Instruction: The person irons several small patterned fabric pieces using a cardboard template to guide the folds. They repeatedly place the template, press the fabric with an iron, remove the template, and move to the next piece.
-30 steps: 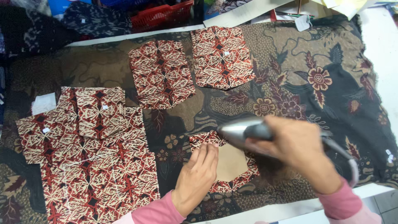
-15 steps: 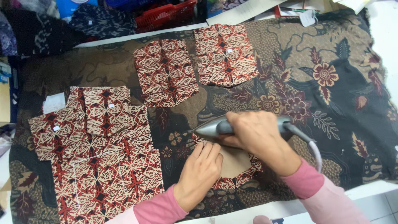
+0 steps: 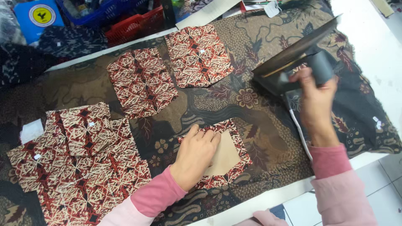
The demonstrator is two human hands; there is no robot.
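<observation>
Currently the left hand (image 3: 193, 157) lies flat, fingers spread and unclenched, pressing a red-and-cream patterned fabric piece (image 3: 217, 157) with a tan card template (image 3: 225, 157) at its centre; the template sits directly under and just right of the fingertips. Up and to the right, the right hand (image 3: 316, 104) is clenched around the handle of a dark metal pressing iron (image 3: 293, 58), tilted with its soleplate clear of the dark floral pressing cloth (image 3: 259, 121). Two finished patterned pieces (image 3: 167, 75) lie beyond the left hand, and a patterned stack (image 3: 75, 167) beside it. For a clean fold, judged from this position: hold the template square, keep fingertips behind the turned edge, keep the soleplate off the fingers
</observation>
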